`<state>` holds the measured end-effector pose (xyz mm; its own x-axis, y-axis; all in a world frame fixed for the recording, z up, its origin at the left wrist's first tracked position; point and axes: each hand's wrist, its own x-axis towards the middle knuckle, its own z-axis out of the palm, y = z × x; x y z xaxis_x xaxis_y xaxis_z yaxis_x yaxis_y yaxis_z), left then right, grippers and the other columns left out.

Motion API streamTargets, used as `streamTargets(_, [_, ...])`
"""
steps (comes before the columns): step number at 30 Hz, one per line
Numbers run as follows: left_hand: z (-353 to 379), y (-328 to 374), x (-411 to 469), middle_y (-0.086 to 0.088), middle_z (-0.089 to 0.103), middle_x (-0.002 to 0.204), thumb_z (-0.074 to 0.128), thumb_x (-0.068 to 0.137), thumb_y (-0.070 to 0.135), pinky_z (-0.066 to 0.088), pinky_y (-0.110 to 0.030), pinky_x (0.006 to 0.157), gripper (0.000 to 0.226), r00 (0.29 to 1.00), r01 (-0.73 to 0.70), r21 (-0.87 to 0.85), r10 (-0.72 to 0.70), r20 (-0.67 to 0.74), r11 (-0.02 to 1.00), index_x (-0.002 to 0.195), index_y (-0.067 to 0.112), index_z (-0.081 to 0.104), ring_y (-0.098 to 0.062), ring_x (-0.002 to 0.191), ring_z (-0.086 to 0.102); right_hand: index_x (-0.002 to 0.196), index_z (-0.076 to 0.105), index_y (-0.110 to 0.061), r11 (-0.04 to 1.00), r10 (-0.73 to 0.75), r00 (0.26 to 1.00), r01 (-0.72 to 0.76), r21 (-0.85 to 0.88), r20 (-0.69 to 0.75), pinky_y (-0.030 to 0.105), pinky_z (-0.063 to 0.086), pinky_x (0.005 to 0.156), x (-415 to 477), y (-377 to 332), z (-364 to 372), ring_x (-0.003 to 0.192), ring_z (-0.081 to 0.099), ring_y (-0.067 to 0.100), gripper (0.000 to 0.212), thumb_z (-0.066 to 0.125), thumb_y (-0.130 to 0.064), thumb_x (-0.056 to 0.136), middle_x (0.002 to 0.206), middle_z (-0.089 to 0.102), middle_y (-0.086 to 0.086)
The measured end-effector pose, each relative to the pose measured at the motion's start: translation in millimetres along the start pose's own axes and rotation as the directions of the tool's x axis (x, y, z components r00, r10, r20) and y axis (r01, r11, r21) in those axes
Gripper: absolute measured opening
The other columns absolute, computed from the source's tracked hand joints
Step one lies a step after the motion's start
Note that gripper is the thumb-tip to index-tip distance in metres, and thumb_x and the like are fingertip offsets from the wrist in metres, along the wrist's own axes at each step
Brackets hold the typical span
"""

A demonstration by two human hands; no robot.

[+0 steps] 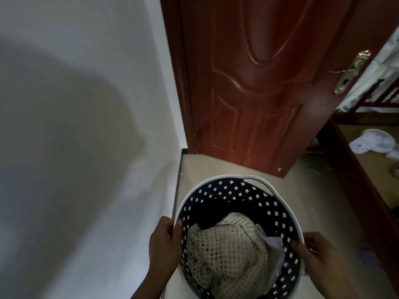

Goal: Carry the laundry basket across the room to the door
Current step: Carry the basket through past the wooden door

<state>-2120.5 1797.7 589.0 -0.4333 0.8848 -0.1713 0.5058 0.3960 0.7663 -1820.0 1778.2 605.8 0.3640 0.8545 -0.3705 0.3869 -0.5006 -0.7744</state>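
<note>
A round laundry basket [218, 180] with a white rim and dark perforated walls sits low in the head view, just in front of the red-brown wooden door [259, 83]. A cream open-knit cloth [226, 251] and a pale blue piece lie inside it. My left hand [165, 244] grips the rim on the left side, thumb inside the basket. My right hand [317, 253] grips the rim on the right side. The door stands ajar, its free edge swung toward me, with a brass handle [352, 71] at the upper right.
A white wall [86, 126] fills the left, meeting the pale floor [207, 167] beside the basket. Right of the door is a dark wooden frame [356, 169], and beyond it a white fan-like object [375, 143] on the floor.
</note>
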Motion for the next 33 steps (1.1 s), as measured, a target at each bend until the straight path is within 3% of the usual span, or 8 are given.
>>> streamTargets(6, [55, 48, 95, -0.004, 0.055, 0.06, 0.056, 0.091, 0.025, 0.04, -0.035, 0.057, 0.026, 0.98, 0.177, 0.008, -0.176, -0.088, 0.984, 0.075, 0.005, 0.052, -0.022, 0.056, 0.051, 0.08, 0.059, -0.018, 0.994, 0.019, 0.991, -0.004, -0.107, 0.132, 0.052, 0.057, 0.064, 158, -46, 19, 0.066, 0.067, 0.03, 0.01, 0.069, -0.018, 0.082, 0.073, 0.068, 0.008])
streamTargets(10, [80, 76, 144, -0.012, 0.06, 0.068, 0.057, 0.091, 0.024, 0.046, -0.041, 0.063, 0.026, 0.955, 0.261, -0.047, -0.265, -0.131, 0.964, 0.078, 0.002, 0.053, -0.028, 0.065, 0.057, 0.085, 0.056, -0.014, 0.966, -0.069, 0.966, 0.127, -0.225, 0.251, 0.048, 0.055, 0.067, 250, -97, 28, 0.071, 0.064, 0.028, 0.014, 0.065, -0.024, 0.085, 0.078, 0.065, 0.01])
streamTargets(13, [91, 81, 175, -0.015, 0.063, 0.074, 0.058, 0.09, 0.025, 0.047, -0.044, 0.067, 0.026, 0.926, 0.338, -0.101, -0.35, -0.143, 0.936, 0.081, 0.002, 0.054, -0.03, 0.072, 0.06, 0.087, 0.057, -0.013, 0.93, -0.128, 0.94, 0.224, -0.29, 0.318, 0.035, 0.047, 0.062, 307, -133, 47, 0.073, 0.062, 0.023, 0.028, 0.062, -0.039, 0.08, 0.079, 0.064, 0.007])
streamTargets(18, [115, 63, 245, -0.018, 0.064, 0.078, 0.057, 0.089, 0.026, 0.046, -0.044, 0.066, 0.026, 0.871, 0.452, -0.139, -0.47, -0.146, 0.881, 0.082, 0.001, 0.053, -0.034, 0.076, 0.06, 0.095, 0.058, -0.006, 0.892, -0.12, 0.915, 0.27, -0.363, 0.386, 0.039, 0.049, 0.076, 394, -157, 111, 0.085, 0.061, 0.029, 0.016, 0.063, -0.018, 0.086, 0.089, 0.065, 0.008])
streamTargets(23, [141, 30, 333, -0.012, 0.064, 0.075, 0.053, 0.091, 0.027, 0.039, -0.034, 0.058, 0.025, 0.833, 0.534, -0.089, -0.541, -0.113, 0.841, 0.087, 0.002, 0.054, -0.033, 0.075, 0.059, 0.091, 0.057, -0.004, 0.829, -0.044, 0.898, 0.277, -0.485, 0.439, 0.032, 0.037, 0.064, 469, -162, 191, 0.076, 0.057, 0.025, 0.017, 0.059, -0.02, 0.087, 0.081, 0.06, 0.004])
streamTargets(26, [158, 10, 383, 0.001, 0.057, 0.065, 0.051, 0.092, 0.028, 0.039, -0.03, 0.059, 0.026, 0.804, 0.588, -0.047, -0.589, -0.076, 0.808, 0.09, 0.002, 0.055, -0.023, 0.065, 0.053, 0.088, 0.056, -0.007, 0.781, 0.025, 0.883, 0.275, -0.561, 0.468, 0.031, 0.035, 0.064, 511, -160, 235, 0.072, 0.056, 0.022, 0.016, 0.058, -0.023, 0.087, 0.074, 0.057, -0.004])
streamTargets(31, [196, -31, 447, -0.003, 0.065, 0.072, 0.05, 0.088, 0.041, 0.053, -0.046, 0.072, 0.029, 0.725, 0.689, -0.039, -0.689, 0.012, 0.724, 0.083, 0.013, 0.053, -0.033, 0.076, 0.064, 0.065, 0.042, -0.019, 0.731, 0.097, 0.847, 0.296, -0.615, 0.523, 0.027, 0.028, 0.051, 579, -152, 305, 0.061, 0.05, 0.022, 0.025, 0.053, -0.034, 0.081, 0.062, 0.048, -0.005])
streamTargets(33, [217, -53, 468, -0.007, 0.067, 0.074, 0.048, 0.082, 0.048, 0.057, -0.053, 0.072, 0.032, 0.69, 0.723, -0.049, -0.723, 0.032, 0.689, 0.079, 0.016, 0.051, -0.034, 0.076, 0.066, 0.072, 0.049, -0.014, 0.706, 0.14, 0.833, 0.296, -0.644, 0.536, 0.03, 0.035, 0.056, 610, -143, 336, 0.068, 0.057, 0.027, 0.02, 0.055, -0.031, 0.081, 0.067, 0.055, 0.002])
